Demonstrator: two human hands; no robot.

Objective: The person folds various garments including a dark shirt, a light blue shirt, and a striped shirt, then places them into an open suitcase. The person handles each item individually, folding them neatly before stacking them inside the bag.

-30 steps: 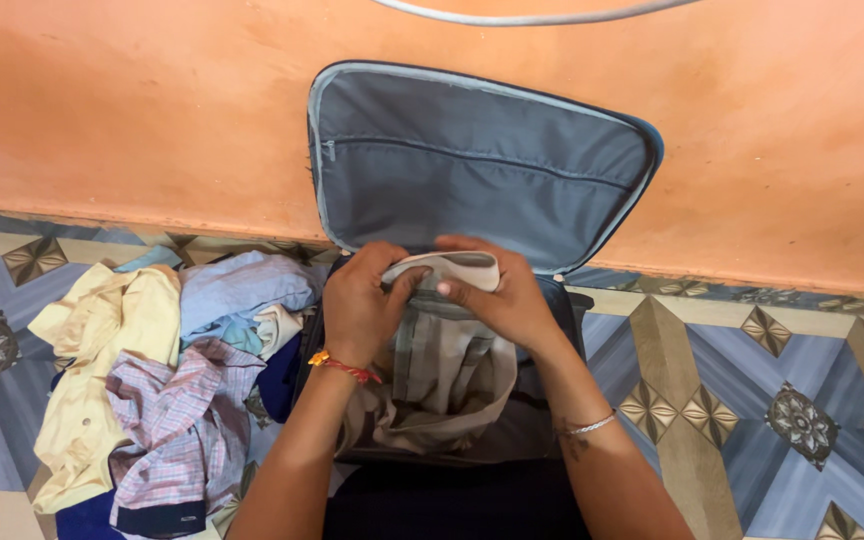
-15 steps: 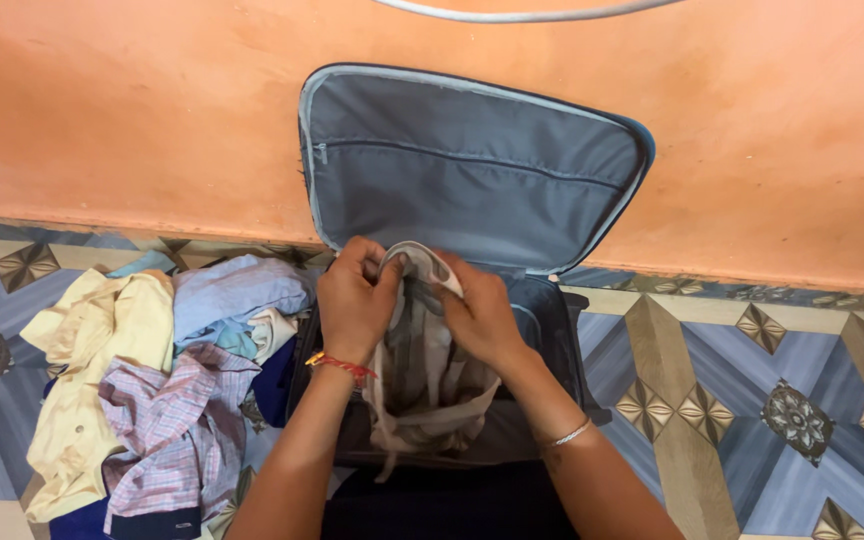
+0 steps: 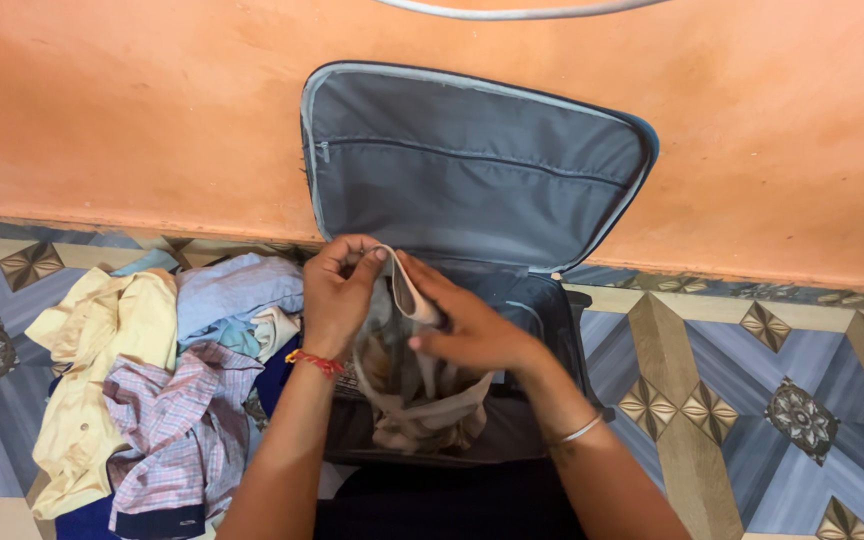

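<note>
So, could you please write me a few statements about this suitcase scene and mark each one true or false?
1. Both hands grip the beige garment: left hand, right hand, beige garment. True.
2. The suitcase is zipped shut. False: its grey-lined lid stands open against the orange wall.
3. The pile of clothes lies on the floor to the left of the suitcase. True.
4. The red thread band is on the right wrist. False: it is on the left wrist; the right wrist carries a thin silver bracelet.
5. The floor is plain white tile. False: the tiled floor has a blue, beige and brown pattern.
</note>
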